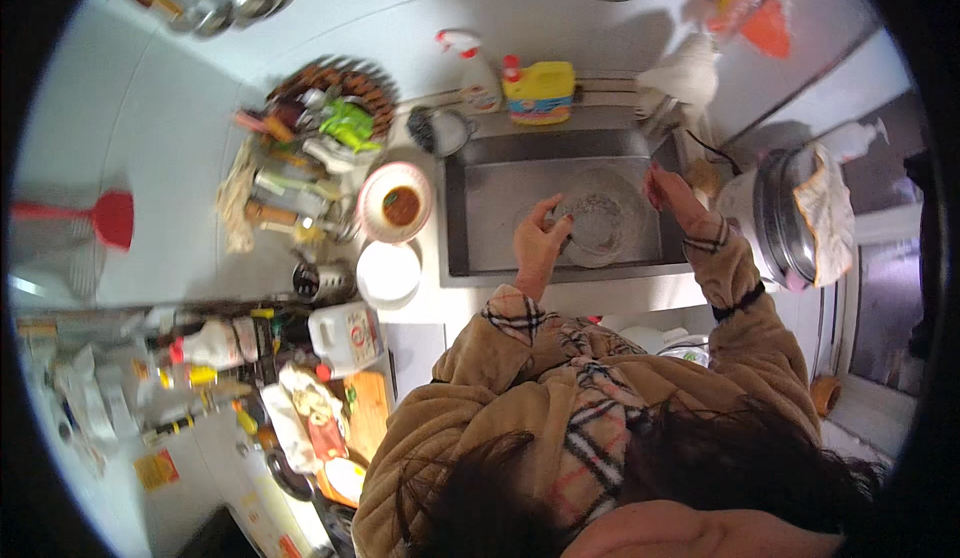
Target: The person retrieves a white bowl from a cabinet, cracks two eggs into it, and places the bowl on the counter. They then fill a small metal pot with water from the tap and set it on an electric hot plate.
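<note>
Over the dark-rimmed metal sink [490,173] is a round, see-through bowl [597,220] with bright specks inside, perhaps water or bubbles. My left hand [538,248] grips its left rim, thumb and fingers curled at the edge. My right hand [676,196] is at the sink's right side, a little apart from the bowl. Its fingers are blurred and partly turned away, so whether they hold anything is unclear.
Behind the sink stand a spray bottle [480,80] and a yellow jug [539,93]. Left of it are a bowl of brown sauce [394,202], a white bowl [389,275] and a utensil basket [375,88]. A pot-like appliance [770,213] with a cloth [825,216] is right.
</note>
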Demonstrator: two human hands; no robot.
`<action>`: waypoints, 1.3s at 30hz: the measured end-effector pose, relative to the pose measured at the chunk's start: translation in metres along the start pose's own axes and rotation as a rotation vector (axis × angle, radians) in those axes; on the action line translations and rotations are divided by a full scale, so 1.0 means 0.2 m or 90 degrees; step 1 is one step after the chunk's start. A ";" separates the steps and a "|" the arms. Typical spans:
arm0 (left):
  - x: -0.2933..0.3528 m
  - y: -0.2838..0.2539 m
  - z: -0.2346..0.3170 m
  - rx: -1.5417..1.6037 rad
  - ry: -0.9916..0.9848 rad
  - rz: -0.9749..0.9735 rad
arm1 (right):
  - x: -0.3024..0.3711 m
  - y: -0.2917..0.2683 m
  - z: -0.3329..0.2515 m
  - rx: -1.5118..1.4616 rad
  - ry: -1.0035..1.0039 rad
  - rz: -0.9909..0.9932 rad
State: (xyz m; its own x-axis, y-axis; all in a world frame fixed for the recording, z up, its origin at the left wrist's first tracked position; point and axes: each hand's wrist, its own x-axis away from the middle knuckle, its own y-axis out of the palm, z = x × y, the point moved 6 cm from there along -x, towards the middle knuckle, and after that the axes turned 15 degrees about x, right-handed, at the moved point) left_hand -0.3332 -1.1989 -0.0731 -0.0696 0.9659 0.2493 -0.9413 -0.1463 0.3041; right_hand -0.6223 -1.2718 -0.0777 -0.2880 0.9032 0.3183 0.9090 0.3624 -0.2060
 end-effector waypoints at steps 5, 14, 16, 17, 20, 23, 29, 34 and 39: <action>0.32 -0.22 0.14 0.031 -0.013 -0.005 | 0.19 0.36 -0.26 0.101 -0.067 -0.091; 1.30 -0.76 0.54 0.026 0.027 0.119 | 0.61 1.13 -0.57 0.088 -0.159 -0.151; 1.57 -0.89 0.61 0.010 0.059 0.160 | 0.74 1.32 -0.64 0.079 -0.183 -0.170; 1.69 -0.95 0.64 -0.011 0.070 0.175 | 0.79 1.43 -0.66 0.062 -0.163 -0.197; 2.08 -1.13 0.68 0.080 0.158 0.238 | 0.98 1.73 -0.70 -0.024 -0.129 -0.274; 2.43 -1.31 0.69 0.100 0.201 0.314 | 1.13 2.06 -0.75 0.061 -0.172 -0.273; 3.05 -1.59 0.63 0.150 0.200 0.422 | 1.48 2.78 -0.91 0.183 -0.231 -0.617; 3.47 -1.73 0.53 0.179 0.211 0.601 | 1.71 3.30 -0.96 0.235 -0.244 -0.825; 3.85 -1.78 0.38 0.258 0.259 0.749 | 1.98 3.73 -0.96 0.291 -0.250 -0.958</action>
State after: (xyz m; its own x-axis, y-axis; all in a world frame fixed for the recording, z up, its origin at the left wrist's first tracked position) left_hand -0.0267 -0.4201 0.0806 -0.9384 0.2011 0.2809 -0.0885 -0.9259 0.3673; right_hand -0.0003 -0.6883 0.0723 -0.9078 -0.3391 0.2470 -0.3917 0.8959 -0.2096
